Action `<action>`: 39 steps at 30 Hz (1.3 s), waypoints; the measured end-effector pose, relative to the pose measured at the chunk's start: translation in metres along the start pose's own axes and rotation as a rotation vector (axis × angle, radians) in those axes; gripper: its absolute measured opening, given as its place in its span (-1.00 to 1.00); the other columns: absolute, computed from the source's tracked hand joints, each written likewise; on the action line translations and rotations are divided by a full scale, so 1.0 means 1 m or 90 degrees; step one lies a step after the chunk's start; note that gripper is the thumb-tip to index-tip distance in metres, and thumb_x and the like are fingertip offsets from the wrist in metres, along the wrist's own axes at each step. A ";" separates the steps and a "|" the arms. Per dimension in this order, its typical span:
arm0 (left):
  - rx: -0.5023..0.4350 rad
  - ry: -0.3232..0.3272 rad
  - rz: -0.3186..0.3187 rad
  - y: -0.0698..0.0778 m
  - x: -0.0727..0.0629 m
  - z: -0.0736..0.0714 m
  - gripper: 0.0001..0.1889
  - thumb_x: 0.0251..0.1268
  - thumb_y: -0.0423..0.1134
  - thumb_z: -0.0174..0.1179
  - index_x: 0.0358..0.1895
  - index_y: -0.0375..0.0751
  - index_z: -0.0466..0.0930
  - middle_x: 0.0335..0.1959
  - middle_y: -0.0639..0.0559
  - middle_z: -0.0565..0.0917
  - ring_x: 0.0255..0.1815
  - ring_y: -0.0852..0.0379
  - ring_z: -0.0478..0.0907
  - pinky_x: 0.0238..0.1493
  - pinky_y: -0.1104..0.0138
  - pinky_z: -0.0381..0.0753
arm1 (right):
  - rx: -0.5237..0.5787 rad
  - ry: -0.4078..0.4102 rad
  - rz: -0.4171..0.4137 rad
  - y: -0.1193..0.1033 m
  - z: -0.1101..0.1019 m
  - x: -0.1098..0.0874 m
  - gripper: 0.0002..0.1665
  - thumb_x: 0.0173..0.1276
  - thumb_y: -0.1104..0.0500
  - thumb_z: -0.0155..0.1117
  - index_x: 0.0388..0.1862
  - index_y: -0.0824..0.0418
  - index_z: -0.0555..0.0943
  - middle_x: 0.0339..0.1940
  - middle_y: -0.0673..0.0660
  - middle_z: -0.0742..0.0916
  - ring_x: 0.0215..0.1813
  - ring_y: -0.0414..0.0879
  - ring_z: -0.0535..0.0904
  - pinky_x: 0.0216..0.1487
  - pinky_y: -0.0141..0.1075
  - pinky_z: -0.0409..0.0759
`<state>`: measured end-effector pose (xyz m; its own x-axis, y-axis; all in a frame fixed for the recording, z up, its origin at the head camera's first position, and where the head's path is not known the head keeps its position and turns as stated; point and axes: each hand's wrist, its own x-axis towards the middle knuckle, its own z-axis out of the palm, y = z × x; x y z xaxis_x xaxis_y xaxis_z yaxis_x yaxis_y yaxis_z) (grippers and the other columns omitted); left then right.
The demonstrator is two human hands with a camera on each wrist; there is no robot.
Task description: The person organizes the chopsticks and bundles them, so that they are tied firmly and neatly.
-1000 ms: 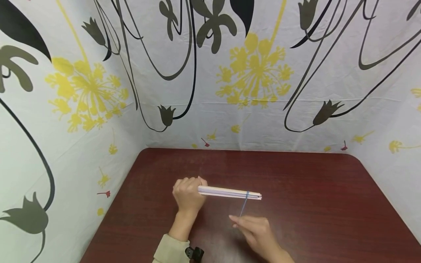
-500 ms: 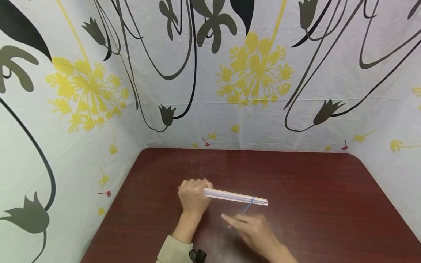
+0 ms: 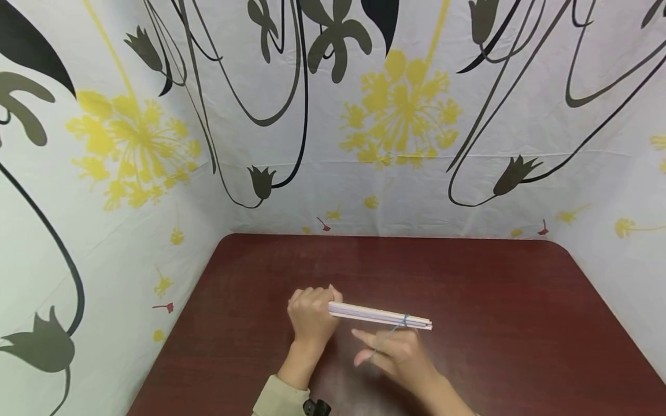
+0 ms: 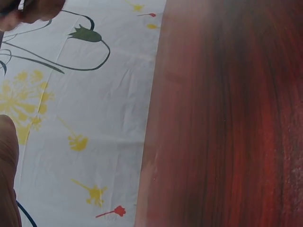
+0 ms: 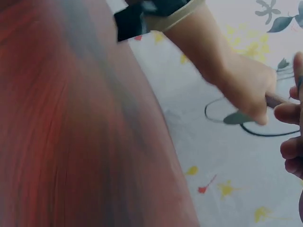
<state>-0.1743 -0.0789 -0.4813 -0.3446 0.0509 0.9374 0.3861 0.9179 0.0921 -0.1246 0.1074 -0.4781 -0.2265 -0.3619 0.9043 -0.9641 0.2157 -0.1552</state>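
In the head view my left hand [image 3: 314,318] grips one end of a bundle of slim pale sticks [image 3: 364,314], which look like chopsticks and point right, raised over the table. A blue rubber band [image 3: 405,320] goes round them near their free end. My right hand [image 3: 403,355], just below that end, holds the band stretched toward itself, with index finger and thumb spread apart and a strand running between them. In the right wrist view the left hand [image 5: 248,82] and a short piece of the bundle [image 5: 276,100] show. Only part of a hand [image 4: 7,165] appears in the left wrist view.
A dark red-brown table [image 3: 494,300] lies under both hands. Behind and to the left hangs a white cloth [image 3: 322,138] printed with flowers, close to the table's edges. A black device [image 3: 316,408] sits on the left wrist beside a beige cuff [image 3: 281,396].
The left hand and sticks have shifted right and slightly down. My right hand has come closer to the bundle, its thumb spreading away from the index finger, and the visible stretch of band has shortened.
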 end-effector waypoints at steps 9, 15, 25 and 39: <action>0.014 -0.013 -0.046 -0.004 0.002 -0.004 -0.55 -0.06 -0.37 0.16 -0.88 0.02 0.13 -0.90 0.18 0.10 -0.82 0.25 -0.07 -0.75 0.34 0.14 | -0.062 0.121 -0.056 -0.010 0.002 0.004 -0.19 0.33 -0.13 0.25 0.33 0.45 0.48 -0.62 0.02 0.68 -0.70 -0.38 0.42 -0.56 -0.68 0.36; 0.001 -0.019 -0.054 -0.001 0.000 -0.005 -0.55 -0.04 -0.37 0.16 -0.89 0.01 0.14 -0.91 0.19 0.12 -0.81 0.25 -0.06 -0.73 0.37 0.15 | 0.125 0.252 0.013 -0.027 0.012 -0.009 -0.01 0.42 0.06 0.25 0.53 0.56 -0.01 -0.24 0.29 0.77 -0.68 -0.16 0.53 -0.67 -0.51 0.46; 0.012 0.040 -0.012 -0.001 -0.003 -0.001 -0.59 -0.11 -0.37 0.13 -0.87 -0.01 0.11 -0.89 0.18 0.12 -0.81 0.22 -0.04 -0.70 0.32 0.16 | 0.462 0.498 0.384 -0.061 0.030 -0.033 -0.47 0.57 0.34 -0.02 0.49 0.21 0.36 -0.17 0.11 0.81 -0.55 -0.26 0.68 -0.52 -0.45 0.61; 0.011 0.120 0.013 -0.005 0.006 -0.005 -0.57 -0.05 -0.36 0.13 -0.86 -0.01 0.11 -0.88 0.17 0.14 -0.82 0.19 0.00 -0.70 0.30 0.19 | 0.623 0.235 0.443 -0.024 -0.004 -0.031 -0.69 0.57 0.04 0.05 -0.22 0.25 0.58 -0.36 -0.05 0.77 -0.48 -0.20 0.71 -0.44 -0.29 0.65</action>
<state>-0.1736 -0.0854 -0.4747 -0.1698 -0.0036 0.9855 0.3757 0.9242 0.0681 -0.0941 0.1169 -0.5004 -0.8280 -0.1322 0.5449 -0.3909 -0.5605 -0.7301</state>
